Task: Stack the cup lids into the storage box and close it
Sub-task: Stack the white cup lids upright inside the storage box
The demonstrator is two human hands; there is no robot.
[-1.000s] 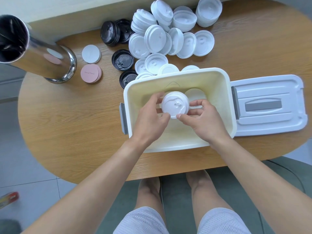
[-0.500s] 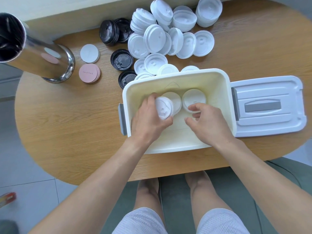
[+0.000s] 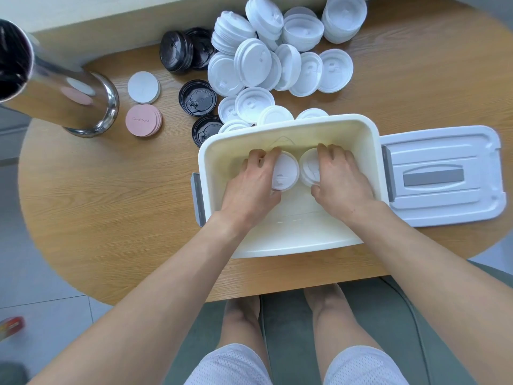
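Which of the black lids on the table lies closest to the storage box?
The black lid by the box's far-left corner, nearly touching its rim; the other black lids sit farther back.

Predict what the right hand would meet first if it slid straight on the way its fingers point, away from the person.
Likely the far wall of the storage box: the right hand, holding a white lid stack, points that way. Depth is unclear.

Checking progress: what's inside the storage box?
Two white lid stacks side by side in the storage box, left hand and right hand gripping them. Hands hide their counts.
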